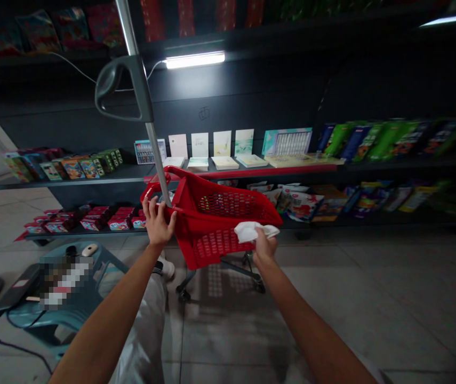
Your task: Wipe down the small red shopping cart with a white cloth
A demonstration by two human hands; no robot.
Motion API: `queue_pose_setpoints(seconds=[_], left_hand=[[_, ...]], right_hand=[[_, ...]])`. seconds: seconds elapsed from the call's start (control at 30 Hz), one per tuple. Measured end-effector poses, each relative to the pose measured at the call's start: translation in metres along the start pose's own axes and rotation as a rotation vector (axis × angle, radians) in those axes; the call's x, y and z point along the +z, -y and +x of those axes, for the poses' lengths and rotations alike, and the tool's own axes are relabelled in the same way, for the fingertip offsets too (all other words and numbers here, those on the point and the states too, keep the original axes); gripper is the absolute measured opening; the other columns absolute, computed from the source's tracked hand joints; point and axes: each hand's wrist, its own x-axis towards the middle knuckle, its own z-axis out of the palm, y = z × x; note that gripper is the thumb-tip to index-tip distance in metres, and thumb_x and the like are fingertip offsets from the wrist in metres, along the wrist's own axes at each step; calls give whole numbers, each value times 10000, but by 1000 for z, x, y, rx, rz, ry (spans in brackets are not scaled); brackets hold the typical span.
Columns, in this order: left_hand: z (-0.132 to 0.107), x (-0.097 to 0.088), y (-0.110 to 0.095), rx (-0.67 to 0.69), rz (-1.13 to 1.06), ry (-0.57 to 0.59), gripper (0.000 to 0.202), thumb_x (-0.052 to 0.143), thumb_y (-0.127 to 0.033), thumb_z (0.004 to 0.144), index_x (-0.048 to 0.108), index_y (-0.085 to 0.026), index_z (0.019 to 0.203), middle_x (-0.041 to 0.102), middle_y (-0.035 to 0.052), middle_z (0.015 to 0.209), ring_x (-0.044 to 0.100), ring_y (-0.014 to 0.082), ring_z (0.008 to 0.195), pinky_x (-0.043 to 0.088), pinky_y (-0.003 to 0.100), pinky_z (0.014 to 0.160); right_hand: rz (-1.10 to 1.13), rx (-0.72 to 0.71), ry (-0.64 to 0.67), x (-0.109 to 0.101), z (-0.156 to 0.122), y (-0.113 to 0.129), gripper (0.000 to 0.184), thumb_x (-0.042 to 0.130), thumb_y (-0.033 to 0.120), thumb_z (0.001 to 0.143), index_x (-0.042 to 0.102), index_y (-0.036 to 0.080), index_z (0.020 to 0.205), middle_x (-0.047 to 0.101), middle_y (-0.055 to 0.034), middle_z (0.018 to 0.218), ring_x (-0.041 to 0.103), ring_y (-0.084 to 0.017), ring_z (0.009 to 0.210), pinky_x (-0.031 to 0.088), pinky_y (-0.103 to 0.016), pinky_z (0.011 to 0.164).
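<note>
In front of me stands a small red shopping cart (190,234) with perforated sides and dark wheels. My left hand (158,221) is closed over the rim at its handle end, beside a metal pole (158,160) that rises from there. A grey loop handle (140,88) is fixed on the pole. White cloth (247,231) is bunched in my right hand (265,246) and lies against the cart's near side, close to the front top edge. The palm side of both hands is hidden.
Behind the cart runs a dark shelf (124,172) with upright cards, small boxes and green packs (340,140). Bagged goods (300,204) fill the lower level. At left stands a blue-green stool (111,261) carrying a dark device with a cable (23,349).
</note>
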Motion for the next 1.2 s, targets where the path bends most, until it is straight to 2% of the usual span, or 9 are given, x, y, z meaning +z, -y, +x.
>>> queue_pose_setpoints(seconds=[0.07, 0.17, 0.27, 0.37, 0.5, 0.63, 0.83, 1.07, 1.2], left_hand=[[0, -1, -3, -3, 0, -10, 455, 600, -436, 938, 591, -181, 1315, 396, 190, 1578, 103, 369, 1599, 238, 608, 1264], [-2, -2, -9, -16, -8, -27, 455, 596, -415, 942, 570, -185, 1333, 324, 185, 1633, 41, 368, 1608, 213, 627, 1267], [-6, -1, -15, -41, -10, -44, 463, 594, -406, 941, 548, -191, 1349, 275, 186, 1659, 20, 369, 1610, 189, 639, 1270], [-11, -1, -18, -42, 12, -56, 470, 589, -410, 940, 533, -184, 1349, 278, 194, 1650, 16, 375, 1608, 179, 640, 1273], [-15, -1, -18, -40, 27, -68, 462, 572, -414, 947, 523, -182, 1343, 283, 198, 1638, 23, 384, 1605, 179, 659, 1264], [-16, -2, -16, -23, 31, -68, 460, 560, -422, 952, 515, -176, 1338, 280, 211, 1630, 30, 388, 1602, 180, 660, 1259], [-15, -3, -13, 21, 22, -36, 469, 545, -392, 952, 494, -148, 1348, 266, 234, 1628, 19, 403, 1599, 156, 668, 1257], [-10, 1, -5, 27, -40, -5, 506, 517, -430, 956, 512, -132, 1364, 294, 226, 1625, 29, 391, 1604, 160, 640, 1267], [-5, -2, -7, -10, -15, 56, 548, 471, -432, 984, 476, -129, 1440, 195, 192, 1698, -17, 363, 1612, 130, 605, 1285]], right_hand=[[-121, -313, -30, -20, 20, 33, 425, 623, 396, 792, 640, 139, 1130, 724, -136, 1097, 707, -283, 1011, 584, -401, 864], [-454, -753, 99, -44, 38, 66, 432, 560, 347, 880, 612, 135, 1253, 669, -191, 1257, 628, -318, 1203, 493, -474, 1052], [-735, -924, 361, -53, 43, 66, 414, 454, 276, 935, 586, 131, 1300, 641, -199, 1313, 595, -307, 1249, 466, -451, 1089], [-901, -971, 508, -54, 45, 51, 441, 390, 236, 948, 549, 107, 1339, 632, -202, 1337, 596, -297, 1246, 458, -433, 1096], [-1025, -997, 548, -61, 50, 48, 428, 370, 222, 961, 533, 118, 1343, 645, -190, 1343, 604, -300, 1227, 414, -466, 1122], [-1122, -954, 520, -71, 51, 56, 394, 363, 236, 986, 539, 122, 1320, 695, -185, 1273, 651, -287, 1135, 357, -487, 1157], [-1168, -937, 488, -88, 41, 63, 387, 369, 269, 1011, 546, 120, 1320, 718, -182, 1220, 662, -284, 1113, 371, -490, 1126], [-1261, -1005, 379, -126, 44, 68, 313, 438, 258, 980, 610, 122, 1204, 714, -178, 1124, 633, -291, 1076, 409, -450, 1073], [-1237, -1023, 441, -144, 42, 75, 284, 452, 257, 967, 644, 139, 1139, 696, -154, 1057, 608, -287, 1050, 464, -394, 980]])
